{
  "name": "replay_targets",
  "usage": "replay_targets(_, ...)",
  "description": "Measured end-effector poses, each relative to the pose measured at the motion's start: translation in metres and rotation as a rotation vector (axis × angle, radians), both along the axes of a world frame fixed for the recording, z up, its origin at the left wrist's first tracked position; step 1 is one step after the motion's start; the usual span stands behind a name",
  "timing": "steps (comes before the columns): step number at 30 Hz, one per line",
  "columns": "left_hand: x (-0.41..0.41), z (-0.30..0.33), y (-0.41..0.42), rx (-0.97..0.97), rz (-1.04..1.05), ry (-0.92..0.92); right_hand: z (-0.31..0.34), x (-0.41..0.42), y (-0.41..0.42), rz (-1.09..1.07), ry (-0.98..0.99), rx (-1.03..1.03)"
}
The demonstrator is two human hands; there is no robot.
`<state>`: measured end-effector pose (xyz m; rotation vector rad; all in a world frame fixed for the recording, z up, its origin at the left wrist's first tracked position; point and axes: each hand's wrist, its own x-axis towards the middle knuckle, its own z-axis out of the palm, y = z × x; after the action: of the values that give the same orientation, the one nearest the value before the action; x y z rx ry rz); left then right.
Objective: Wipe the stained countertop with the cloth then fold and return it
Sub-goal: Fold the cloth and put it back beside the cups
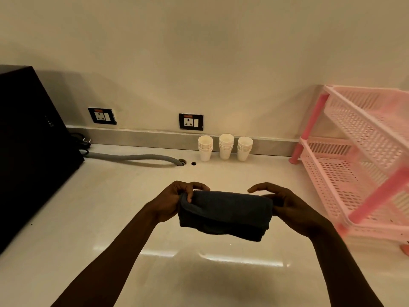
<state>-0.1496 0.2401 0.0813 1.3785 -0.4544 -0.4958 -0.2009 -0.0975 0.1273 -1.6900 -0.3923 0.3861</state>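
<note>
Fingers (190, 191) of the left hand (170, 202) curl over the folded cloth's (224, 213) left end, pinching it. Right hand (292, 209) grips the right end, thumb hidden behind the cloth, forefinger spread above. Cloth hangs between both hands above the table (93, 218). Rack (363, 156) at right is cut off and blurred.

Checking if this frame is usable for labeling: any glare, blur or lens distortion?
Head view: warm dim light; glare streaks on the countertop below the cloth; pink rack blurred at right edge; wide-angle bending tilts it and the black appliance.
</note>
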Motion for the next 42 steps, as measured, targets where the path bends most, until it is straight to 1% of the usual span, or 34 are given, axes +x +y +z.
replay_targets(2,0.004,0.001,0.000,0.030,-0.074,0.020,0.001,-0.002,-0.002,0.023,0.001,-0.013)
replay_targets(3,0.007,0.001,0.000,0.082,-0.094,0.017,0.001,-0.002,-0.003,0.000,-0.002,0.005)
replay_targets(5,0.013,0.000,0.000,0.273,-0.097,-0.052,0.002,-0.004,-0.004,-0.087,-0.008,0.059)
replay_targets(7,0.017,0.001,-0.002,0.501,-0.060,-0.170,0.002,-0.004,-0.004,-0.161,-0.035,0.095)
replay_targets(8,0.017,0.003,-0.006,0.565,-0.023,-0.213,0.002,-0.004,-0.003,-0.193,-0.056,0.085)
replay_targets(9,0.016,0.006,-0.013,0.570,0.026,-0.237,0.001,-0.004,-0.001,-0.220,-0.073,0.059)
replay_targets(11,0.007,0.018,-0.037,0.460,0.106,-0.228,-0.001,-0.004,0.006,-0.273,-0.095,-0.024)
replay_targets(13,-0.003,0.033,-0.069,0.412,0.073,-0.167,-0.002,-0.006,0.016,-0.353,-0.157,-0.170)
replay_targets(15,-0.008,0.038,-0.098,0.519,-0.016,-0.189,-0.004,-0.008,0.026,-0.413,-0.229,-0.255)
replay_targets(18,-0.005,0.043,-0.124,0.736,-0.008,-0.334,-0.011,-0.010,0.035,-0.436,-0.280,-0.331)
replay_targets(21,0.002,0.052,-0.134,0.852,-0.043,-0.359,-0.019,-0.011,0.029,-0.355,-0.249,-0.403)
replay_targets(23,0.006,0.054,-0.140,0.905,-0.084,-0.340,-0.023,-0.012,0.022,-0.261,-0.207,-0.366)
replay_targets(25,0.011,0.051,-0.146,0.910,-0.080,-0.331,-0.028,-0.012,0.015,-0.228,-0.179,-0.298)
replay_targets(26,0.015,0.048,-0.149,0.895,-0.059,-0.334,-0.028,-0.009,0.012,-0.247,-0.177,-0.277)
replay_targets(29,0.029,0.040,-0.158,0.842,0.038,-0.333,-0.027,0.005,-0.007,-0.444,-0.190,-0.234)
replay_targets(30,0.035,0.038,-0.161,0.832,0.047,-0.324,-0.027,0.011,-0.020,-0.521,-0.222,-0.265)
replay_targets(31,0.042,0.037,-0.165,0.823,0.042,-0.320,-0.028,0.019,-0.034,-0.566,-0.265,-0.349)
replay_targets(32,0.048,0.036,-0.167,0.813,0.029,-0.322,-0.031,0.026,-0.048,-0.556,-0.283,-0.460)
replay_targets(33,0.055,0.037,-0.171,0.791,0.012,-0.318,-0.036,0.034,-0.061,-0.488,-0.262,-0.573)
replay_targets(34,0.062,0.038,-0.173,0.762,-0.011,-0.313,-0.043,0.042,-0.073,-0.386,-0.208,-0.655)
replay_targets(35,0.069,0.040,-0.176,0.726,-0.036,-0.306,-0.049,0.049,-0.082,-0.283,-0.145,-0.694)
replay_targets(37,0.085,0.044,-0.180,0.660,-0.077,-0.277,-0.062,0.062,-0.095,-0.157,-0.083,-0.694)
replay_targets(38,0.095,0.045,-0.181,0.640,-0.085,-0.263,-0.066,0.068,-0.101,-0.154,-0.086,-0.675)
replay_targets(40,0.115,0.045,-0.181,0.632,-0.070,-0.246,-0.071,0.080,-0.111,-0.216,-0.101,-0.619)
replay_targets(42,0.135,0.040,-0.181,0.674,-0.032,-0.239,-0.069,0.091,-0.118,-0.303,-0.084,-0.562)
